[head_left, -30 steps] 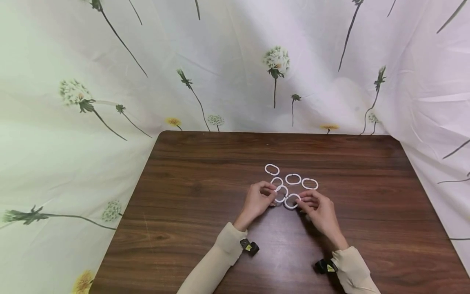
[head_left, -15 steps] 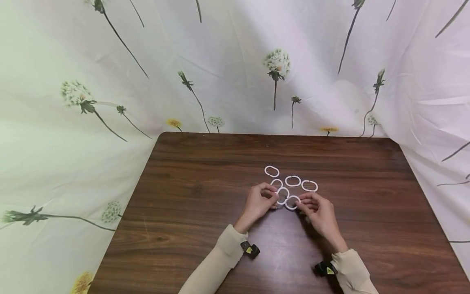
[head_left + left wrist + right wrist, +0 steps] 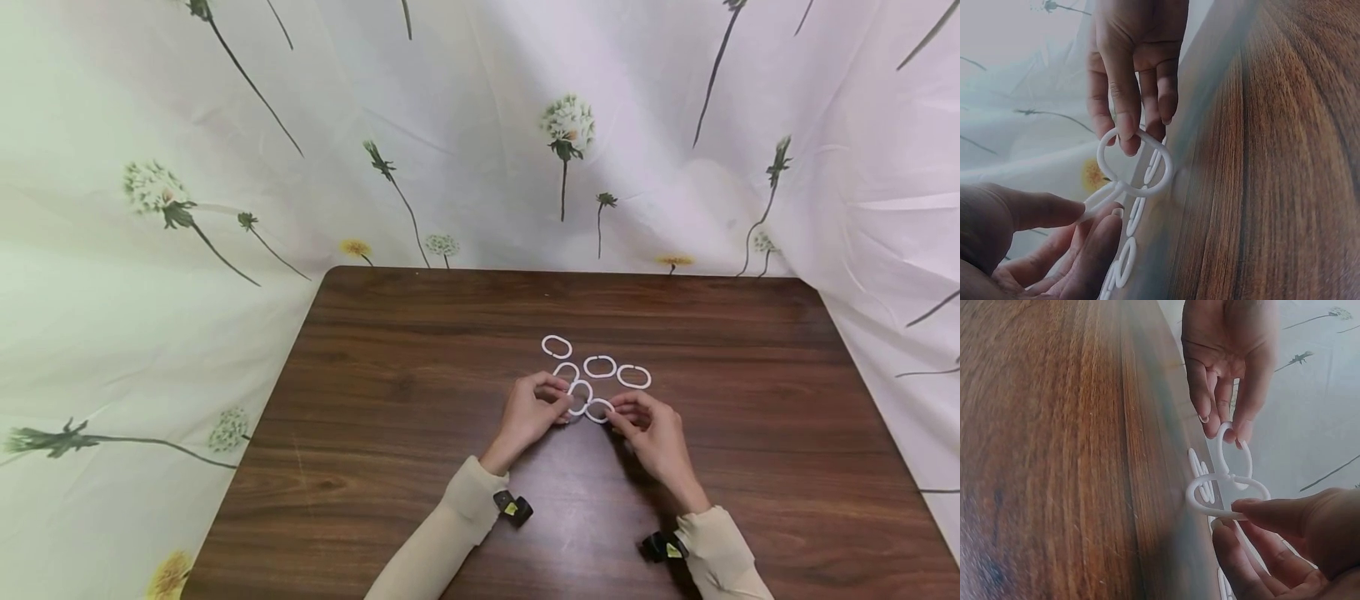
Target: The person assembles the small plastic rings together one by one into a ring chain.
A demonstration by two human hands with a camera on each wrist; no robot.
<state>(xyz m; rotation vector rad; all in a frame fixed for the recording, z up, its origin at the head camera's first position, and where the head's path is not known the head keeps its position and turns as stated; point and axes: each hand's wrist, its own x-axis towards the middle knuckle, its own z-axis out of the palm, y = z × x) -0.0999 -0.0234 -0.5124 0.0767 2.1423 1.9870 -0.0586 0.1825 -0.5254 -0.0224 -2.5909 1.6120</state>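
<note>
My left hand [image 3: 534,412] pinches a white oval plastic link [image 3: 590,390] between thumb and fingers. Opposite it, my right hand [image 3: 658,437] pinches another white link [image 3: 597,421]. Both links are held just above the table and meet at their near ends. In the left wrist view, the right hand's link [image 3: 1169,167] crosses the end of the left hand's link [image 3: 1099,199]. From the right wrist they also meet, the left one [image 3: 1249,464] standing steeper than the right one [image 3: 1192,495]. Whether one is hooked through the other I cannot tell.
Several loose white links lie on the brown wooden table [image 3: 390,392] beyond the hands: a far link [image 3: 545,342], a middle link [image 3: 600,377], a right link [image 3: 634,387] and one partly behind the left fingers [image 3: 566,364]. A flower-printed cloth [image 3: 480,167] hangs behind.
The left hand has shifted slightly right with its link. The right hand's link looks flatter than before, its grip staying in about the same place. The loose links have not moved.
</note>
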